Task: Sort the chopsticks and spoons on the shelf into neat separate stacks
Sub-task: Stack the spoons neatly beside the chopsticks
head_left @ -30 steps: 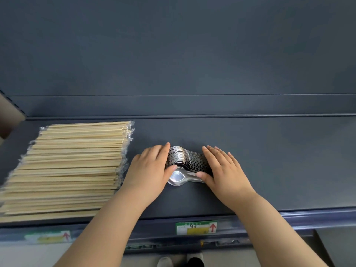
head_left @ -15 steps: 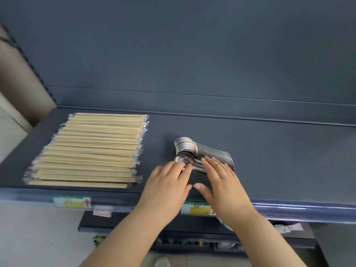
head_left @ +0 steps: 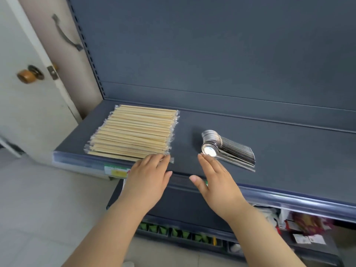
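Observation:
A flat stack of wrapped wooden chopsticks (head_left: 133, 133) lies at the left of the dark grey shelf (head_left: 289, 160). To its right sits a neat row of metal spoons (head_left: 227, 149), bowls to the left, handles fanned to the right. My left hand (head_left: 148, 178) is flat with straight fingers, its fingertips over the near right corner of the chopstick stack. My right hand (head_left: 213, 178) is flat too, fingertips just short of the nearest spoon bowl. Neither hand holds anything.
A door (head_left: 28, 93) with a brown knob (head_left: 26, 75) stands left of the shelf. Price labels (head_left: 115, 171) line the shelf's front rail. A lower shelf holds green packets (head_left: 173, 232) and small packaged goods (head_left: 306, 226) at the right.
Both hands let go of the spoons and drew back toward the shelf's front edge. The left hand shifted left to the chopsticks. The view pulled back and turned left.

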The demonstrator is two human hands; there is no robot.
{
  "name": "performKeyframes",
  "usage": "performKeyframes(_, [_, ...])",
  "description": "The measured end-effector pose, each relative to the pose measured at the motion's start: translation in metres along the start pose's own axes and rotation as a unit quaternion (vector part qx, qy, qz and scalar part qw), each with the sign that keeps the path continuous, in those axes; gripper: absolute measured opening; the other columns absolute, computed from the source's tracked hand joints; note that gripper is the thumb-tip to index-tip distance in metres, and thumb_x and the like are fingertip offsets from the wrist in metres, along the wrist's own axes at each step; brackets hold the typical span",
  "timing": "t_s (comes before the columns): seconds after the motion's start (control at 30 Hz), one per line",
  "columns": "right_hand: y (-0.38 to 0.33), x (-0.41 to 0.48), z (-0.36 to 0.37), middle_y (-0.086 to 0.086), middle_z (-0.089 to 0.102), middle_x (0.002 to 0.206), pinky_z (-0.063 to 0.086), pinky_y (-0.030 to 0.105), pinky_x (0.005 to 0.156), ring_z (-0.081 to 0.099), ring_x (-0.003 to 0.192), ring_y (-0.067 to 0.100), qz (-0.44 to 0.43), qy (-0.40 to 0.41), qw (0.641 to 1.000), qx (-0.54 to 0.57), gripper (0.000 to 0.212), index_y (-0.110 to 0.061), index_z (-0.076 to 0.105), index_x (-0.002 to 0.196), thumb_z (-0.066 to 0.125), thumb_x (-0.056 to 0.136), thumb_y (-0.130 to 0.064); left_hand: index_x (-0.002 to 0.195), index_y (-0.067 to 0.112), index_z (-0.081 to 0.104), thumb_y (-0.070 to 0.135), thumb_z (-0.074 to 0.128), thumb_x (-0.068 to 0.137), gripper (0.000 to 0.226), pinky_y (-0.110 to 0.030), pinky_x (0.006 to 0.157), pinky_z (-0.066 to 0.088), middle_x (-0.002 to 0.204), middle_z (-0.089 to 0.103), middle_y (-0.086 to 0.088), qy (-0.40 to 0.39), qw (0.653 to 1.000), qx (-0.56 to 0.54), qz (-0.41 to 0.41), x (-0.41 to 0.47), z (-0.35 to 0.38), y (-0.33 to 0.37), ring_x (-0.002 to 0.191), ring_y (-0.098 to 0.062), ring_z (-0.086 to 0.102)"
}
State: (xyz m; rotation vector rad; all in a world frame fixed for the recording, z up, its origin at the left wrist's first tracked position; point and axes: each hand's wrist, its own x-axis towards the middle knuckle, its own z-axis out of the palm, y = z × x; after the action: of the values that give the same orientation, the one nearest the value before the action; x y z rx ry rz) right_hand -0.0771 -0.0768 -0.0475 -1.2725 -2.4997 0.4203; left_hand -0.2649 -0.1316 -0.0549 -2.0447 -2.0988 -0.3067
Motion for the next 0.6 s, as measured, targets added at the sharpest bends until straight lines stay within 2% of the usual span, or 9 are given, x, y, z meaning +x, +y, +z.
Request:
performKeyframes(0.07, [-0.020,0.011,0.001,-0.005,0.015,0.156,0.008,0.020,0.113,0.009,0.143,0.010,0.017,-0.025,0.999,0.017,0.068,-0.019,0.016,0.149,0.030,0.092,-0.054,0.115,0.010,0.066,0.028,0.073,0.075,0.044,-0.039,0.073,0.054,0.107,0.067,-0.003,0.003,1.000,0.003,-0.008,-0.002,-0.006,-0.030,0.095,-0.025,0.065])
performKeyframes(0.2, [-0.048,0.037,0.019,-0.004,0.011,0.157,0.005,0.024,0.115,0.004,0.144,0.012,0.084,-0.067,0.994,-0.022,0.065,-0.017,0.010,0.149,0.024,0.096,-0.052,0.120,0.006,0.063,0.025,0.070,0.079,0.045,-0.041,0.080,0.052,0.113,0.066,-0.008,0.001,0.999,0.014,-0.041,-0.001,-0.010,-0.110,0.099,-0.029,0.064])
performKeyframes(0.27, [-0.059,0.047,0.034,0.000,0.011,0.157,0.002,0.029,0.117,0.003,0.144,0.013,0.130,-0.084,0.986,-0.060,0.067,-0.014,0.009,0.149,0.017,0.096,-0.053,0.136,0.006,0.048,0.031,0.054,0.092,0.051,-0.041,0.096,0.043,0.133,0.055,-0.010,-0.053,0.995,0.014,-0.084,0.001,-0.009,-0.150,0.119,-0.029,0.053])
performKeyframes(0.33, [-0.070,0.054,0.050,0.001,0.011,0.157,0.001,0.033,0.118,0.001,0.144,0.013,0.177,-0.100,0.976,-0.071,0.068,-0.011,0.007,0.149,0.012,0.095,-0.053,0.149,0.009,0.021,0.041,0.029,0.099,0.059,-0.036,0.112,0.025,0.152,0.030,-0.007,-0.135,0.983,0.019,-0.125,0.002,-0.003,-0.184,0.139,-0.023,0.029])
performKeyframes(0.37, [-0.076,0.057,0.058,0.001,0.010,0.157,0.000,0.034,0.118,0.001,0.145,0.013,0.196,-0.105,0.972,-0.069,0.069,-0.011,0.005,0.149,0.011,0.095,-0.053,0.150,0.010,0.012,0.044,0.022,0.100,0.061,-0.033,0.115,0.020,0.156,0.022,-0.006,-0.171,0.976,0.017,-0.136,0.004,0.001,-0.198,0.142,-0.020,0.021])
performKeyframes(0.43, [-0.088,0.063,0.070,0.000,0.011,0.157,-0.001,0.035,0.118,0.000,0.144,0.013,0.223,-0.110,0.966,-0.064,0.069,-0.010,0.003,0.149,0.010,0.095,-0.052,0.151,0.011,0.004,0.047,0.015,0.099,0.064,-0.032,0.116,0.016,0.157,0.016,-0.005,-0.203,0.970,-0.001,-0.132,0.005,0.007,-0.214,0.144,-0.018,0.016])
performKeyframes(0.6, [-0.111,0.081,0.089,0.003,0.012,0.157,-0.001,0.036,0.118,0.001,0.145,0.015,0.274,-0.099,0.955,-0.062,0.071,-0.009,0.001,0.149,0.009,0.094,-0.053,0.150,0.007,-0.003,0.048,0.010,0.098,0.067,-0.029,0.117,0.012,0.158,0.006,-0.007,-0.228,0.972,-0.005,-0.061,0.007,0.012,-0.225,0.145,-0.018,0.011])
